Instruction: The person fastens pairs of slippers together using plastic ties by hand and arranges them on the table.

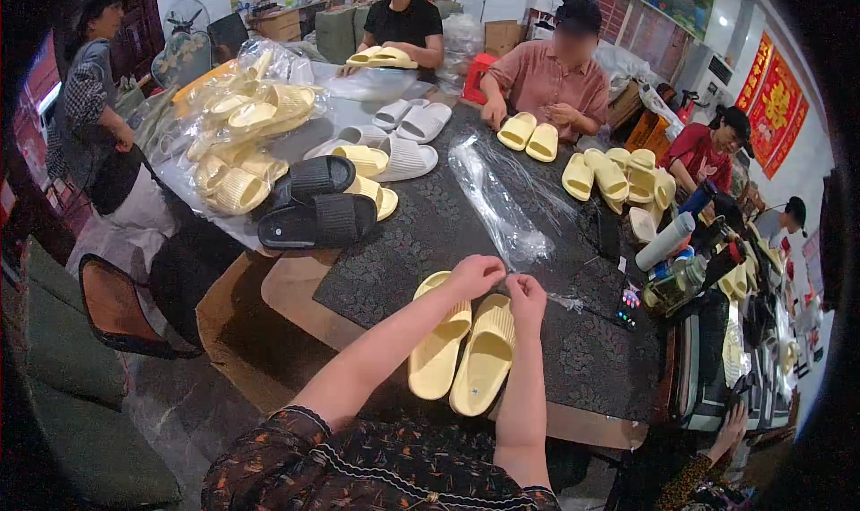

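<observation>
A pair of pale yellow slide slippers lies in front of me at the near table edge, a left slipper (436, 363) and a right slipper (484, 372), side by side with toes pointing away. Just past their toes, my left hand (477, 276) and my right hand (528, 296) come close together, fingertips pinched. Whatever is between the fingers is too thin or small to make out. My left forearm crosses above the left slipper and partly hides its strap. A clear plastic bundle (497, 202) of thin strands stretches away beyond my hands.
Black slippers (331, 220), grey slippers (412, 157) and bagged yellow slippers (260, 112) lie at the left. More yellow slippers (614, 175), a white bottle (666, 240), a glass jar (676, 283) and a phone (630, 307) are at the right. Several people work around the dark-covered table (394, 260).
</observation>
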`<state>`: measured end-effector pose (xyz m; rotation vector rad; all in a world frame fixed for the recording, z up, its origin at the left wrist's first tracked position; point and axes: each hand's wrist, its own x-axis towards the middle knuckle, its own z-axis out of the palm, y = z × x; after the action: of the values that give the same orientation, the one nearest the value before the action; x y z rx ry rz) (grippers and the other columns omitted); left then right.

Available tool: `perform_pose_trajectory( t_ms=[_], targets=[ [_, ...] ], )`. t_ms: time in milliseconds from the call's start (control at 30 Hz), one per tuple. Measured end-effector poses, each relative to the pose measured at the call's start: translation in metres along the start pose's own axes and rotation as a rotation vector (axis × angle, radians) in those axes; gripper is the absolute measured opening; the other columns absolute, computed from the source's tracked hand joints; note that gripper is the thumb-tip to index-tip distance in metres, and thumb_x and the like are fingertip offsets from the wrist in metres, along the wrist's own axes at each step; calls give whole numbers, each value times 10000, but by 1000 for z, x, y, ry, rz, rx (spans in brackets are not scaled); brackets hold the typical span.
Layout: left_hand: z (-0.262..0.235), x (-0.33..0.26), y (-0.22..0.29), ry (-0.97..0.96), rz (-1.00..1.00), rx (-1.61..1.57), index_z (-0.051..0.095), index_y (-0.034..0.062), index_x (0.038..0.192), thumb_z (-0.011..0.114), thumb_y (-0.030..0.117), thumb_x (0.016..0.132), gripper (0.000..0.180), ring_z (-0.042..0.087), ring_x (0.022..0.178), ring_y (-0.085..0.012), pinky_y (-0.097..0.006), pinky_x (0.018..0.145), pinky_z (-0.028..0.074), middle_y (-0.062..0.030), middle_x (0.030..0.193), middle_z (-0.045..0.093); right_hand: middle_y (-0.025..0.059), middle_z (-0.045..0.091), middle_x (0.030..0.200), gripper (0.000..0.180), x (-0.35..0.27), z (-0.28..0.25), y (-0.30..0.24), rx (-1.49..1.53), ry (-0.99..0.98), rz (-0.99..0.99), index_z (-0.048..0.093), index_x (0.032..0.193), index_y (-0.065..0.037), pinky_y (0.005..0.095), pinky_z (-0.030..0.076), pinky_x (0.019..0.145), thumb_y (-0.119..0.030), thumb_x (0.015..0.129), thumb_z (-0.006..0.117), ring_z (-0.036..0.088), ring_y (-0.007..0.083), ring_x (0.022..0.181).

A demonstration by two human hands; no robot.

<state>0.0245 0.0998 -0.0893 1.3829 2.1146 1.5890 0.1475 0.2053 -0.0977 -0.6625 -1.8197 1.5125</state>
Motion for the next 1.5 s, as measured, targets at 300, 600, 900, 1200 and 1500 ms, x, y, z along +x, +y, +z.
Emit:
perform_pose_trajectory(
  t_ms=[300, 600, 900, 1200, 1500],
  targets=[
    [1, 1, -2, -64, 61, -26, 653, 37, 882, 616, 194, 822, 173, 606, 665, -199, -328, 639, 478, -96, 738, 644, -29, 587, 735, 113, -3, 0, -9, -30, 4, 45, 646, 857, -2, 196, 402, 604, -113, 840, 658, 496, 38, 663],
    [3, 1, -3, -51, 20, -130, 656, 51, 882, 619, 203, 813, 171, 618, 677, -241, -364, 641, 479, -114, 740, 647, -39, 581, 727, 111, -1, 0, -6, 27, -5, 33, 640, 835, -10, 190, 400, 595, -117, 838, 672, 492, 27, 657],
    [3, 2, 0, -18, 17, -128, 655, 38, 866, 620, 194, 815, 167, 611, 640, -233, -346, 618, 473, -103, 704, 637, -60, 549, 699, 100, -2, 2, -8, 83, 25, -19, 629, 820, -13, 183, 365, 565, -101, 842, 668, 448, 15, 628],
    [2, 2, -1, 8, -44, -93, 660, 42, 869, 626, 214, 810, 184, 629, 697, -247, -358, 638, 479, -116, 754, 657, -28, 604, 766, 115, -1, 0, -4, 30, 13, 20, 651, 868, -7, 197, 411, 636, -118, 843, 668, 509, 41, 697],
    [1, 3, -2, 65, -38, -90, 663, 39, 868, 622, 210, 812, 184, 620, 663, -243, -354, 624, 477, -123, 739, 651, -32, 594, 747, 115, -6, 2, -17, 11, 7, 9, 655, 852, -5, 200, 409, 630, -120, 845, 660, 505, 42, 687]
  ],
)
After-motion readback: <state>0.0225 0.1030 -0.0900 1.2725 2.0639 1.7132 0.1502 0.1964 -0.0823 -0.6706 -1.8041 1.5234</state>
